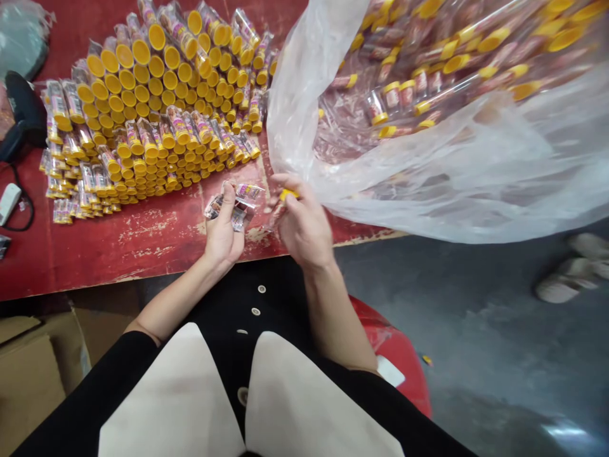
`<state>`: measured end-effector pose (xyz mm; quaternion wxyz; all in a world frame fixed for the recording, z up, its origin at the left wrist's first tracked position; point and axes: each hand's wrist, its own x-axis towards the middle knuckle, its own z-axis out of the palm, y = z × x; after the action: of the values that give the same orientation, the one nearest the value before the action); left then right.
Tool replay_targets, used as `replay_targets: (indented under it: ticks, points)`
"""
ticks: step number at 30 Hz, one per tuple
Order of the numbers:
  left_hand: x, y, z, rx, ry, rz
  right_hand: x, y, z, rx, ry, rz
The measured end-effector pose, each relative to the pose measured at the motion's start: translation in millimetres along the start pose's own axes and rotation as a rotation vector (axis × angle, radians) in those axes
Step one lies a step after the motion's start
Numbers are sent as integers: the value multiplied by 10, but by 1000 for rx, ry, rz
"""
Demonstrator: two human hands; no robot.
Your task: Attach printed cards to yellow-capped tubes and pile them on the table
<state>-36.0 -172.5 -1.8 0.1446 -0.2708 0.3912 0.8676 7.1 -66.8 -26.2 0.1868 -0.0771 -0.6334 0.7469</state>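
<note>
My left hand point(224, 236) is closed on several small clear plastic wrappers point(243, 204) with purple and dark print, the thumb pressed on top. Close beside it, my right hand point(304, 222) grips a small clear tube point(276, 214) with a yellow cap point(288, 194); the fingers hide part of it. The tube is tilted, and its lower end is near the wrappers; whether they touch I cannot tell. Both hands are above the near edge of the red table.
Stacked yellow-capped tubes point(157, 82) fill the table's back left. A large translucent bag point(428, 171) of loose tubes point(399, 95) lies at right, overhanging the edge of the worn red table point(143, 247). A black device point(23, 114) stands far left. A red stool point(404, 355) is below.
</note>
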Motion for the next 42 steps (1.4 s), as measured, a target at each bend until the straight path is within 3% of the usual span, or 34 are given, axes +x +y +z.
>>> replay_targets:
  ticks: [6, 10, 13, 18, 22, 26, 28, 31, 35, 40, 42]
  points:
    - [-49, 58, -25, 15, 3, -165, -84, 7, -147, -97, 122, -222]
    - [-142, 39, -33, 13, -56, -253, -108, 113, -105, -109, 226, -260]
    - [-176, 33, -41, 17, -73, -248, -147, 113, -115, -55, 306, -184]
    - [-164, -23, -35, 15, -92, -151, -216, -33, -109, -24, 89, 137]
    - [-156, -105, -11, -26, -57, -148, -222, -75, 8, -213, 66, 118]
    - [-128, -99, -14, -42, 83, -149, -213, -73, -39, 23, 83, 190]
    - [-107, -62, -27, -24, 80, -167, -218, -85, -139, 59, 72, 149]
    - [-91, -21, -45, -1, 28, -196, -244, -95, -263, -89, 55, 20]
    - [-109, -48, -60, 16, 11, -214, -282, -39, -228, -218, 96, -95]
    - [-160, -108, -101, 75, -67, -204, -372, 49, -74, -384, 399, -315]
    - [-180, -115, -111, 90, -120, -172, -441, 51, -65, -463, 442, -391]
